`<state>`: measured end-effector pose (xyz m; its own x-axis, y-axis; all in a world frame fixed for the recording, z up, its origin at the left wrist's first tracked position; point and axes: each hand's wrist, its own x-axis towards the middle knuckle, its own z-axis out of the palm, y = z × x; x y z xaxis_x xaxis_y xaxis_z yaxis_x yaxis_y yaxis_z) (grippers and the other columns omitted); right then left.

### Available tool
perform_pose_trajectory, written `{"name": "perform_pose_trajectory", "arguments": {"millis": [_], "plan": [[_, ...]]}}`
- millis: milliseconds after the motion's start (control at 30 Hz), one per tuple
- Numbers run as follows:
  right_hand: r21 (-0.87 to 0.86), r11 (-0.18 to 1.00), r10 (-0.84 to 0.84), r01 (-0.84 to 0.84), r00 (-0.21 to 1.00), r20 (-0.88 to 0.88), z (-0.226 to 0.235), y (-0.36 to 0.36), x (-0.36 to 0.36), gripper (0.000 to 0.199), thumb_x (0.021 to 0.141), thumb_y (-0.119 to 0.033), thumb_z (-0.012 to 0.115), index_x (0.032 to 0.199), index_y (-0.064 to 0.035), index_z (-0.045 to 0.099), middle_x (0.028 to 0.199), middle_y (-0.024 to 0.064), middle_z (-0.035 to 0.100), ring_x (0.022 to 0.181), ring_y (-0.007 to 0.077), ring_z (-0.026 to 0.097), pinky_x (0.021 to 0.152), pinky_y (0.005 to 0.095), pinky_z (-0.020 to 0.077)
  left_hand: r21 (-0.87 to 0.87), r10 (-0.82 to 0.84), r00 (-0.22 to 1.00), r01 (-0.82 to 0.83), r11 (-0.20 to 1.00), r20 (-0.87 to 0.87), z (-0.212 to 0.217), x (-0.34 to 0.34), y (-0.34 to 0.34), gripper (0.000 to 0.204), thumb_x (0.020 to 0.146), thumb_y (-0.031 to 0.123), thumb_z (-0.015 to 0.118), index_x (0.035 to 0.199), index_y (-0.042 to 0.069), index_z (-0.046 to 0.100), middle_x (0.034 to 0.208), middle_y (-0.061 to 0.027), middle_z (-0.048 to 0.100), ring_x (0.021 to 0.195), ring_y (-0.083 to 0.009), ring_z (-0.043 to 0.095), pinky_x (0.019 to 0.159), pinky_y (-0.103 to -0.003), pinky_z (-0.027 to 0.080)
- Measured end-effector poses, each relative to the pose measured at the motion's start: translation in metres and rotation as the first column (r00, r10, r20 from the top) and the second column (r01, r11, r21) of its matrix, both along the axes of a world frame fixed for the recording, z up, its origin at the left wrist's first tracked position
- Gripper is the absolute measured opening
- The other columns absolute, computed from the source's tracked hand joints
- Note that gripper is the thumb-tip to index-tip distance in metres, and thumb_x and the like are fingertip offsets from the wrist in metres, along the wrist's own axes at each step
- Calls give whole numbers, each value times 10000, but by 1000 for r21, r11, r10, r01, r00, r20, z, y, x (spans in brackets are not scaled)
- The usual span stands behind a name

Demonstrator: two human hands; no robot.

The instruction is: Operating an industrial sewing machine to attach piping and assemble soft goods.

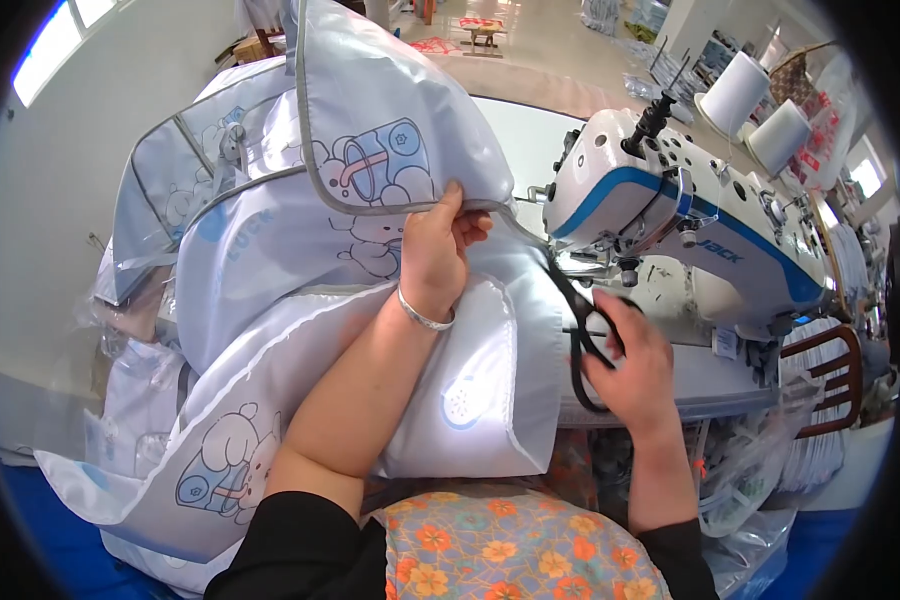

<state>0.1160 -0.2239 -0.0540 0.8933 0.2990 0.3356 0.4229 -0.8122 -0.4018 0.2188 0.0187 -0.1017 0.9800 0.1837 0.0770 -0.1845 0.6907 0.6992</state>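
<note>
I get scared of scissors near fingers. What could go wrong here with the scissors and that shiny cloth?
1. The right hand holds black scissors with their tips at the grey-trimmed edge of the pale blue shiny fabric piece; a slip might nick the cloth instead of the thread.
2. The left hand pinches that edge close to the blades, so its fingers could get snipped.
3. The white and blue sewing machine sits right beside the blades, so the tips could bump it.

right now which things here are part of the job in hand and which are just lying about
In use:
- pale printed fabric piece, gripped by the left hand
- black scissors, in the right hand
- sewing machine

Lying about:
- two white thread cones
- wooden chair
- stacked printed pieces
</note>
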Motion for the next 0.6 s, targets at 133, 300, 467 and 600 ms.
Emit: {"name": "perform_pose_trajectory", "arguments": {"millis": [133,300,467,600], "plan": [[12,1000,13,-15,985,171,-13,24,30,734,658,-145,852,1343,-142,588,867,77,659,675,231,639,606,374,524,-10,-29,1000,29,1000,-4,0,0,1,246,1040,228,519,1006,26,655,851,-53,667,669,-144,593,628,-294,461],[24,999,40,-47,975,219,-22,32,36,733,645,-143,854,1334,-110,605,864,91,657,674,265,653,590,382,530,-12,-28,1000,28,1000,-11,0,0,0,233,1037,221,523,1005,27,648,859,-50,667,671,-142,579,635,-286,458],[-35,998,53,-45,961,271,-25,30,38,730,654,-159,856,1338,-109,605,835,92,634,669,280,649,581,384,527,-7,5,1000,-5,1000,11,2,-2,-2,231,1035,217,527,1007,23,648,860,-53,666,664,-142,572,634,-287,465],[-88,995,81,-55,941,329,-25,28,39,723,662,-173,856,1338,-113,608,795,77,602,660,276,643,569,386,522,16,36,999,-36,999,14,4,-4,-2,229,1031,211,542,986,18,657,848,-60,668,645,-145,578,614,-284,470]]}}
